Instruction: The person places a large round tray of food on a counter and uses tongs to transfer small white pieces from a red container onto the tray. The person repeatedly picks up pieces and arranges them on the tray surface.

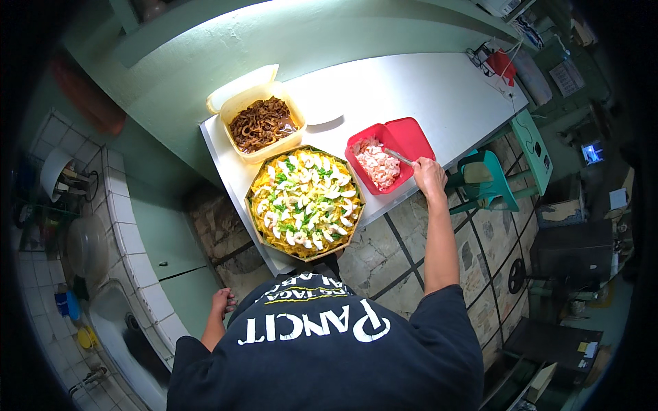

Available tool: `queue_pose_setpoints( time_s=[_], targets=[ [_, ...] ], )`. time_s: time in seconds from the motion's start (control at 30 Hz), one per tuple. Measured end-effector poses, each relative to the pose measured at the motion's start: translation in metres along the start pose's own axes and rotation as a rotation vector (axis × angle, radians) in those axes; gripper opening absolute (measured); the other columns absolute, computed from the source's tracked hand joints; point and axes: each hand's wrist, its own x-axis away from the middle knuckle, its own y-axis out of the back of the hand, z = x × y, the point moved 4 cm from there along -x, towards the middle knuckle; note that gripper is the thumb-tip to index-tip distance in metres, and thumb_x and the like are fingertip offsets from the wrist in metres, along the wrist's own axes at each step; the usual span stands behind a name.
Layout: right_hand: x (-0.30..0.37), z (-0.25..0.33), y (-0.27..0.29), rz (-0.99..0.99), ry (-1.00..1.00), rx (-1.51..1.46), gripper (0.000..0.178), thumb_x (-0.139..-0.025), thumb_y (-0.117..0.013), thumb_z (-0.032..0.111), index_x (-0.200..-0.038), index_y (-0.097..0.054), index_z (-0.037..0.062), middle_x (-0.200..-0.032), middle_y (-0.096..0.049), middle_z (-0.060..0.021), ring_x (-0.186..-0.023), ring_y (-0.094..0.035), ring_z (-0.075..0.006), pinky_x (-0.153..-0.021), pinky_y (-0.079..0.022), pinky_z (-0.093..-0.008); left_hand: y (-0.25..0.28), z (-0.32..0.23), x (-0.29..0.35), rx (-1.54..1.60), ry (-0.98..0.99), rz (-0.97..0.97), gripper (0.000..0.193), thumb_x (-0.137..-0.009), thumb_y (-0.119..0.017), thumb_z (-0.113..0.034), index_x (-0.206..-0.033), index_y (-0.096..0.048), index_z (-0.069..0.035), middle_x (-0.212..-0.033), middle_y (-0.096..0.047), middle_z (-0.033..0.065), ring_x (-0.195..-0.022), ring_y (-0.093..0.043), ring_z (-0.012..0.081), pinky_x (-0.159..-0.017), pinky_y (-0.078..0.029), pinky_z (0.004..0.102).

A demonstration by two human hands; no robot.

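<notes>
My right hand [430,177] is closed around the handle of a metal utensil [399,157]. The utensil's far end rests in pale pink, chopped food [378,166] inside a red plastic container [351,152], and I cannot make out its tip. Left of that container sits an octagonal tray [308,259] heaped with yellow noodles, topped with white egg pieces and chopped green herbs. Low at my left side, off the table, my left hand [221,301] has its fingers curled in and shows nothing in them.
Behind the noodle tray stands a yellowish tub [245,153] of dark brown cooked strips. Its lid leans against the wall. All of this is on a white table [404,85]. A tiled sink counter [137,253] is at my left, a teal chair [504,179] at the right.
</notes>
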Motion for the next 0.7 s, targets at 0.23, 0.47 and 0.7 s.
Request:
queue_pose_setpoints(
  time_s=[0.23, 0.47, 0.7],
  targets=[
    [-0.017, 0.031, -0.021, 0.051, 0.088, 0.157, 0.026, -0.088, -0.062, 0.029, -0.093, -0.072, 0.0066, -0.095, -0.070, -0.0219, -0.094, -0.067, -0.0411, -0.082, -0.052, -0.0511, 0.001, -0.005, -0.001, 0.005, 0.023, -0.027, 0.024, -0.097, -0.053, -0.034, -0.115, -0.058, -0.019, -0.093, -0.063, -0.0006, -0.070, -0.060, 0.0157, -0.061, -0.048, 0.0354],
    [0.024, 0.004, 0.015, -0.051, 0.055, -0.040, 0.026, -0.089, -0.059, 0.032, -0.098, -0.070, 0.0097, -0.094, -0.069, -0.0170, -0.092, -0.066, -0.0398, -0.080, -0.051, -0.0494, 0.006, 0.015, 0.006, 0.036, 0.055, -0.018, 0.024, -0.097, -0.052, -0.033, -0.115, -0.059, -0.020, -0.092, -0.062, -0.0013, -0.070, -0.061, 0.0156, -0.060, -0.048, 0.0349],
    [0.142, 0.040, -0.037, 0.170, 0.303, -0.713, 0.019, -0.090, -0.065, 0.016, -0.099, -0.070, 0.0006, -0.077, -0.067, -0.0083, -0.070, -0.061, -0.0137, -0.063, -0.047, -0.0284, 0.017, 0.043, -0.010, 0.047, 0.058, 0.000, 0.023, -0.097, -0.052, -0.034, -0.114, -0.059, -0.020, -0.092, -0.063, -0.0015, -0.069, -0.061, 0.0149, -0.059, -0.048, 0.0352]
  ],
)
